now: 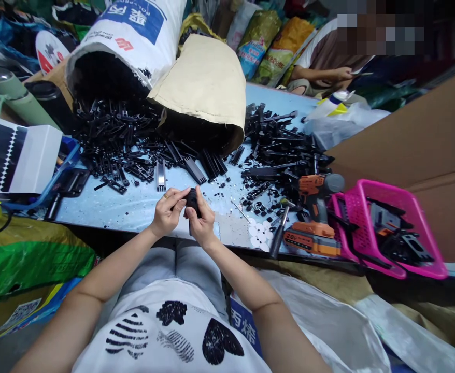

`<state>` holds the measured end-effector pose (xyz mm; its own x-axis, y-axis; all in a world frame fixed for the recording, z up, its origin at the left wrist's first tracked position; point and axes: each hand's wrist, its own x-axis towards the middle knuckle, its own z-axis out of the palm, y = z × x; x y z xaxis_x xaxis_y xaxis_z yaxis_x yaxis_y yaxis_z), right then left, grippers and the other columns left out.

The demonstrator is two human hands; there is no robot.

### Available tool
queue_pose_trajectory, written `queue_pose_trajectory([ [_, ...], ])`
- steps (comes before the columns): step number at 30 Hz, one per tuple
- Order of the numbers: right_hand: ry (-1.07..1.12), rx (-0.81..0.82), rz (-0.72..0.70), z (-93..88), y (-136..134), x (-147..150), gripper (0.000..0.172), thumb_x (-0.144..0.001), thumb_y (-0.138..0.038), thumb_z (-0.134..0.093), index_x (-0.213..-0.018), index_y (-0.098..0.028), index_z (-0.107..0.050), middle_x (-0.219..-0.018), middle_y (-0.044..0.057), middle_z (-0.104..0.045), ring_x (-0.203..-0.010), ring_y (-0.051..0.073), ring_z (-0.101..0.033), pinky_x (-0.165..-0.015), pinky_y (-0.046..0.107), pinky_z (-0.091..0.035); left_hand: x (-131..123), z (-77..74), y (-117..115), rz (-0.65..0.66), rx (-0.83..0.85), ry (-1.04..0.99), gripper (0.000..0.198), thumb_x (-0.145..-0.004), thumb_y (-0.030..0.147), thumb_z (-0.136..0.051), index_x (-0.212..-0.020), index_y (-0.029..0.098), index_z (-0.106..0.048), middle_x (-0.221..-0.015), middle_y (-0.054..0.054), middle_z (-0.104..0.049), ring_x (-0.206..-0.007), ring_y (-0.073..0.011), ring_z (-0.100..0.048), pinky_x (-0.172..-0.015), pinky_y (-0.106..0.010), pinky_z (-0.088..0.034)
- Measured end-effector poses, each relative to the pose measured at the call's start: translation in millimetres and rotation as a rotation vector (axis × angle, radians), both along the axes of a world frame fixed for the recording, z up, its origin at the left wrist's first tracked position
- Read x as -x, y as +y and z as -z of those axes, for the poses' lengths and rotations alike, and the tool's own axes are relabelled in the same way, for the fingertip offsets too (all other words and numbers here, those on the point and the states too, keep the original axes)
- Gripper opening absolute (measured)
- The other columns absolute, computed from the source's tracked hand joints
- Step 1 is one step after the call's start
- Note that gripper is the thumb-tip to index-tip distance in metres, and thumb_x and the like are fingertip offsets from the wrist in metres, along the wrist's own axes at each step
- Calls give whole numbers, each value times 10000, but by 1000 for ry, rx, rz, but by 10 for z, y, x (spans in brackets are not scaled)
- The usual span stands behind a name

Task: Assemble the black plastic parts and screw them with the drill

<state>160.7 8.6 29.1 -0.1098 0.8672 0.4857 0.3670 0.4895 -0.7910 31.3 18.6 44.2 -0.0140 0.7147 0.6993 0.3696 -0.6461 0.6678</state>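
Between my two hands, just above the table's front edge, is a small black plastic part (192,201); its exact kind does not show. My left hand (169,210), with a ring on one finger, pinches it from the left. From the right, my right hand (201,217) grips the same part, thumb pressed against its face. Beyond my fingers lie several long black channel-shaped pieces (193,171) and one shiny upright piece (160,175). Heaps of black plastic parts (114,129) cover the back left, and another pile of black parts (278,145) lies at the right.
A white sack (134,46) and a beige paper sack (208,77) lie open-mouthed on the blue table (122,207). To the right are a hammer (279,233), a cordless drill (316,212) and a pink basket (402,228). A blue tray (70,150) stands left. Another person (328,67) sits behind.
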Motion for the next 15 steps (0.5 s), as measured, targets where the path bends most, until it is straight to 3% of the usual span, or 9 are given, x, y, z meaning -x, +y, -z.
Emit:
queue_pose_trajectory([
  [4, -100, 152, -139, 202, 64, -89, 557, -943, -447, -375, -1445, -211, -317, -1040, 82, -623, -734, 136, -598, -746, 300, -513, -63, 319, -72, -28, 262, -18, 338, -942, 320, -406, -1205, 175, -560, -916, -62, -613, -692, -114, -587, -658, -262, -506],
  [6, -281, 216, -244, 268, 198, -255, 517, -941, -439, -390, -1405, -212, -396, -1026, 75, -639, -801, 149, -606, -797, 308, -496, -88, 491, -169, -130, 450, -18, 387, -954, 324, -354, -1292, 172, -468, -914, -63, -602, -615, -105, -578, -602, -258, -504],
  [8, -489, 265, -245, 276, 442, -535, 473, -929, -434, -426, -1340, -208, -487, -1046, 82, -647, -888, 167, -598, -837, 314, -471, -75, 596, -261, -251, 556, 115, 436, -936, 302, -379, -1349, 161, -399, -983, -100, -594, -734, -160, -619, -671, -313, -522],
  [10, -670, 295, -46, 213, 783, -921, 439, -920, -411, -459, -1296, -198, -533, -1067, 103, -644, -926, 176, -580, -831, 317, -452, -30, 611, -300, -277, 529, 387, 495, -878, 239, -464, -1364, 171, -397, -1154, -153, -551, -1032, -259, -577, -862, -423, -482],
  [11, -749, 293, 132, 158, 975, -1140, 427, -920, -382, -468, -1292, -184, -535, -1061, 123, -642, -935, 185, -570, -816, 327, -443, -7, 591, -291, -220, 480, 542, 520, -844, 196, -492, -1358, 193, -415, -1241, -158, -513, -1156, -292, -502, -952, -477, -418],
  [13, -841, 241, 438, 20, 1353, -1584, 440, -933, -291, -440, -1330, -107, -482, -1111, 208, -601, -1041, 230, -516, -854, 403, -391, 14, 526, -227, -6, 379, 815, 518, -812, 119, -483, -1313, 248, -478, -1294, -121, -504, -1251, -300, -413, -1048, -555, -280],
  [15, -840, 223, 608, -119, 1662, -1981, 464, -962, -241, -335, -1319, 36, -439, -1148, 318, -537, -1125, 262, -460, -910, 500, -306, -7, 464, -138, 189, 323, 1000, 476, -823, 76, -431, -1243, 270, -542, -1171, -92, -596, -1186, -268, -471, -1061, -589, -221],
])
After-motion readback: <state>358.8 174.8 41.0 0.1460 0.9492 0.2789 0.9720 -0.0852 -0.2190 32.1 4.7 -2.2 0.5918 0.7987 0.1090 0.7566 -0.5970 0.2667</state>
